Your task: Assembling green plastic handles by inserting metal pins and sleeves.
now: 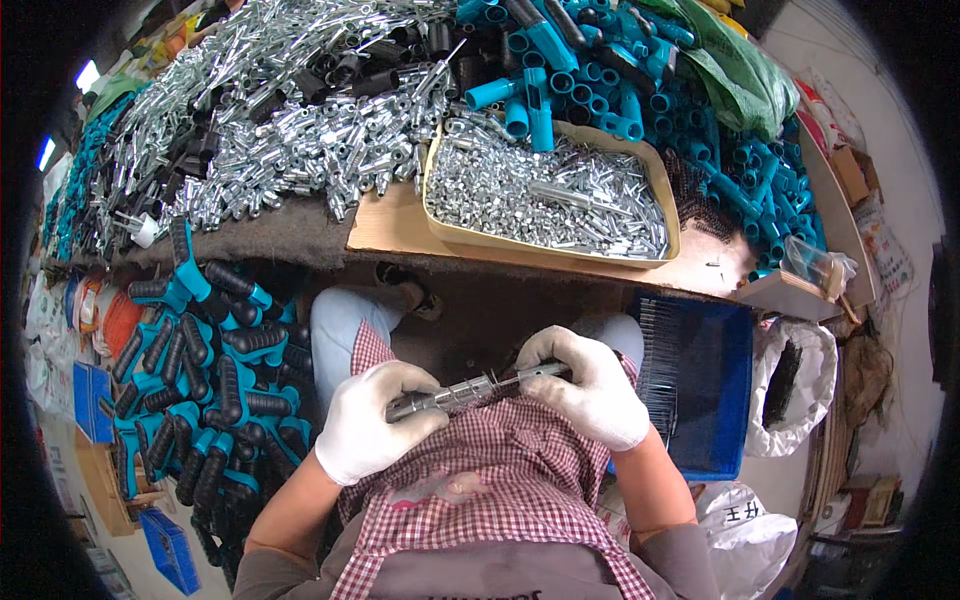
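The silvery metal piece [466, 392] (shiny, cylindrical) narrows near the right hand [592, 388].

- Light-brown wooden tabletop [388, 224]
- Pale wall [892, 125] beyond its right edge
- Pale floor [780, 472] below its front-right corner
- Bright light patches [88, 76] past its left edge

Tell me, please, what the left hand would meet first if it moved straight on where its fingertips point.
Beyond the metal part that the left hand holds, probably the right hand, across from it; exact depth is hard to judge.
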The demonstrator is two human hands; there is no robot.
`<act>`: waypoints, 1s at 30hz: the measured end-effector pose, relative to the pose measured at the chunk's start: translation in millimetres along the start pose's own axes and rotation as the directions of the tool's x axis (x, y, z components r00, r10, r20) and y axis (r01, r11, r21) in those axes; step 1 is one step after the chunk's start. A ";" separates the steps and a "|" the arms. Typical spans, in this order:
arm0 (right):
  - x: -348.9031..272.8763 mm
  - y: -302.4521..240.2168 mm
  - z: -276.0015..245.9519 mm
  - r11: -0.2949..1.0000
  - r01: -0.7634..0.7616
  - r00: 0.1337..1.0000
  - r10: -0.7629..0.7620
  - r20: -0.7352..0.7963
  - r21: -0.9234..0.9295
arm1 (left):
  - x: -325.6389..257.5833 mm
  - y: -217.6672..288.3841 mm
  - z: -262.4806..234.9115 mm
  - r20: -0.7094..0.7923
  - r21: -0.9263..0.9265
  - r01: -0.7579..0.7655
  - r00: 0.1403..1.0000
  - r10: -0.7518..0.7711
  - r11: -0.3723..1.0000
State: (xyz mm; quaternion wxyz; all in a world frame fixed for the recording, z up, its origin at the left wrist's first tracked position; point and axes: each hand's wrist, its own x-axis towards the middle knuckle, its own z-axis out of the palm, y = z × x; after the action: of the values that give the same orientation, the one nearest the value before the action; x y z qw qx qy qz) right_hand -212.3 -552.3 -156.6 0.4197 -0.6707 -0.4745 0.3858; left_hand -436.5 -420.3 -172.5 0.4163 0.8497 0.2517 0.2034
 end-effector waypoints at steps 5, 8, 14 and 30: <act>1.1 -4.1 0.4 0.999 -0.029 0.998 0.027 0.049 0.044 | 1.2 1.6 0.9 -0.010 -0.007 -0.024 1.000 0.024 1.000; 5.3 10.5 13.9 0.987 0.161 0.984 -0.161 0.077 0.007 | 2.1 4.9 5.7 0.019 -0.066 0.005 1.000 -0.004 0.998; 8.0 17.5 15.7 0.984 0.167 0.974 -0.173 0.145 0.054 | 0.1 3.6 5.2 0.062 -0.120 0.085 0.995 -0.077 0.989; -0.6 53.2 53.6 0.645 -0.049 0.997 -0.013 0.074 0.763 | -0.2 3.2 12.1 0.072 0.011 0.006 0.997 -0.006 1.000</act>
State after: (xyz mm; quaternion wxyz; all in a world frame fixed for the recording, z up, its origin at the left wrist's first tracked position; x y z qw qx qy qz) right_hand -244.9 -552.8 -224.7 0.6417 -0.4216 -0.2761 0.5781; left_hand -429.1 -429.4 -176.9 0.4213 0.8579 0.2400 0.1699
